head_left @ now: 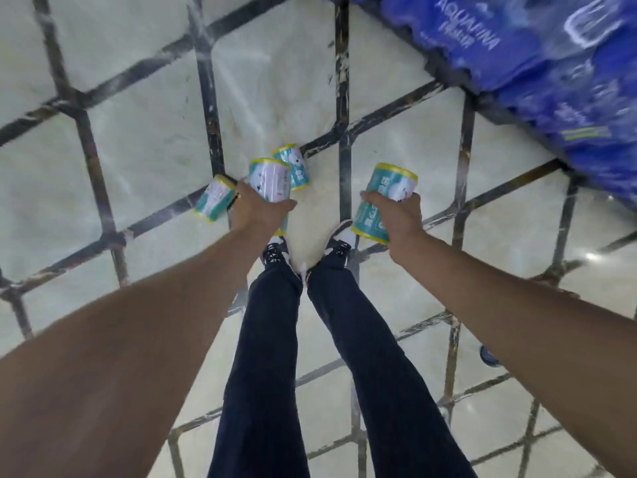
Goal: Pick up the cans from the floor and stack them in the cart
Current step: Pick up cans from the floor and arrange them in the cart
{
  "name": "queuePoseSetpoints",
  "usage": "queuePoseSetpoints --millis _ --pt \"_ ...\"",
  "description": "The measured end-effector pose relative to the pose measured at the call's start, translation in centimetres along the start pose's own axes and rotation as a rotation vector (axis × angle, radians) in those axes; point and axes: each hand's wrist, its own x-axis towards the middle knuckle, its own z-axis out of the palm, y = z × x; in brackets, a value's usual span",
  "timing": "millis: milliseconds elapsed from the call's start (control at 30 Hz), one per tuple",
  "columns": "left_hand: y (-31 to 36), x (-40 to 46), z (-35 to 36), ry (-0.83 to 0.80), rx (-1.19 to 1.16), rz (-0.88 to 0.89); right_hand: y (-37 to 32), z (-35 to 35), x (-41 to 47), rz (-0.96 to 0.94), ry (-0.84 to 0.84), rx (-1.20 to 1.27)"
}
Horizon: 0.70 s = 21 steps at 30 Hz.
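Note:
My left hand [256,212] grips a teal and white can [270,179] with yellow rims, held above the floor. My right hand [396,215] grips another such can [386,201], tilted with its top away from me. Two more cans lie on their sides on the tiled floor: one [215,198] just left of my left hand, one [293,165] beyond it. No cart is in view.
Blue shrink-wrapped packs of bottled water [537,53] fill the top right corner, on a dark base. My legs and shoes [275,253] stand between my arms. Pale tiles with dark grout lines [341,98] cover the floor. A small dark round object [488,355] lies at the right.

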Motion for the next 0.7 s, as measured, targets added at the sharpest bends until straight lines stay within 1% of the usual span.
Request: queuePoseSetpoints --millis 133,200,333,467,700 --pt "3.6 -15.5 -7.1 -0.020 -0.105 0.053 -4.4 -8.4 -13.3 -0.070 -0.071 0.028" --pt "5.0 -22.6 -10.0 -0.010 -0.172 0.110 -6.0 -12.4 -19.5 -0.103 -0.098 0.033" --pt "6.0 -34.6 -13.4 0.012 -0.220 0.247 -6.7 -19.5 -27.9 -0.192 -0.093 0.044" --pt "4.4 -42.8 -13.3 0.013 -0.265 0.317 -4.7 -26.0 -34.8 -0.283 -0.102 0.089" --pt "-1.4 -55.3 -8.4 -0.053 -0.254 0.407 3.6 -37.7 -42.1 -0.327 -0.038 0.208"
